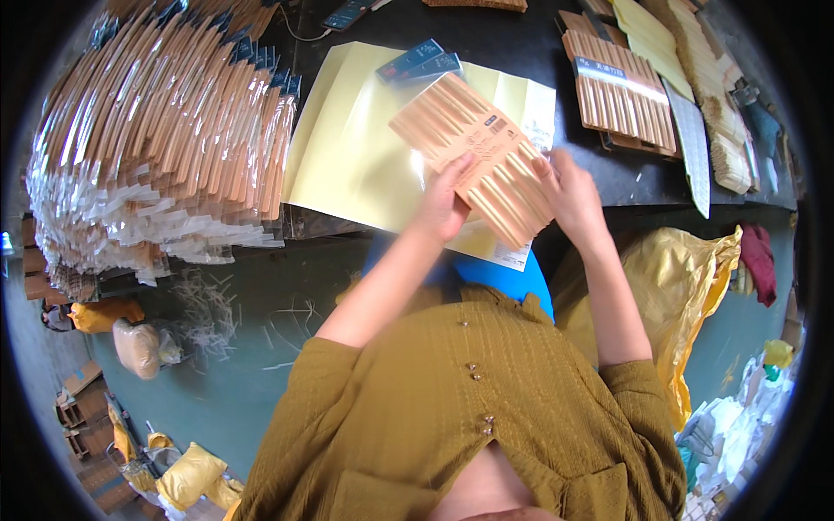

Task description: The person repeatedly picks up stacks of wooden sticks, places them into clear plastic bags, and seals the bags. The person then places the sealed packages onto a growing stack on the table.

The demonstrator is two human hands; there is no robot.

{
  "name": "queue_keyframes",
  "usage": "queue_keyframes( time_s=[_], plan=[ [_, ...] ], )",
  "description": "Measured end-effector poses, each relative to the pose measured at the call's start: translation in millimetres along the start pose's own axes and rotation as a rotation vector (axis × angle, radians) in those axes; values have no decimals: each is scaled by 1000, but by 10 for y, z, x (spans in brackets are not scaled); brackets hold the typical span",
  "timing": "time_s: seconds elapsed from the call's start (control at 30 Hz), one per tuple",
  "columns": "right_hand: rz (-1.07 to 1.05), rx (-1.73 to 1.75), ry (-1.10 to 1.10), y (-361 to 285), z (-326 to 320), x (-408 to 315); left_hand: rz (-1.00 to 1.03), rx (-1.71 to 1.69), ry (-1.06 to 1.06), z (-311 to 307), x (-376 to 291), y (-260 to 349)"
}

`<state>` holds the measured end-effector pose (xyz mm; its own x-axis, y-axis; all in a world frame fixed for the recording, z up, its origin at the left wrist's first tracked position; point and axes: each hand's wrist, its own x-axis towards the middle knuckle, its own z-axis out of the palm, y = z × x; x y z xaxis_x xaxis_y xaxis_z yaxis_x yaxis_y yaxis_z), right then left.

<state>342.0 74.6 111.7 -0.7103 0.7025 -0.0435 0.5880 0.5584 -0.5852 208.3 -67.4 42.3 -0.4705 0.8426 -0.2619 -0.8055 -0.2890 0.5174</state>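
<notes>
A flat pack of bamboo chopsticks (508, 195) is held tilted before me, with a printed kraft card band around its middle. My left hand (451, 198) grips its lower left side, thumb on the band. At the opposite side, my right hand (572, 195) pinches the pack's right edge between thumb and fingers. Beneath the pack lies a creased pale yellow sheet (345, 137), reaching over the table's front edge. Two dark blue printed cards (420, 62) rest on the sheet just beyond the pack, near some clear film.
Many clear-wrapped chopstick packs (156, 130) are heaped at the left. On the right stand banded chopstick packs (622, 98) and long bundles of loose sticks (726, 143). A phone (348, 14) with a cable lies at the back. A yellow woven sack (651, 280) hangs below the table.
</notes>
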Motion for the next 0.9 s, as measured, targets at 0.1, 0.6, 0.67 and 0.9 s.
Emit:
queue_keyframes(
  time_s=[0.1,0.6,0.67,0.9],
  plan=[
    [173,212,8,382,245,-196,-18,331,-12,69,-21,-72],
    [439,929,110,1664,-245,-1048,567,2182,-228,74,151,-54],
    [438,901,57,1646,-305,-1105,607,2260,-216,58,229,-133],
    [458,668,-274,1436,-442,-1063,701,2422,-104,-16,486,-295]
  ],
)
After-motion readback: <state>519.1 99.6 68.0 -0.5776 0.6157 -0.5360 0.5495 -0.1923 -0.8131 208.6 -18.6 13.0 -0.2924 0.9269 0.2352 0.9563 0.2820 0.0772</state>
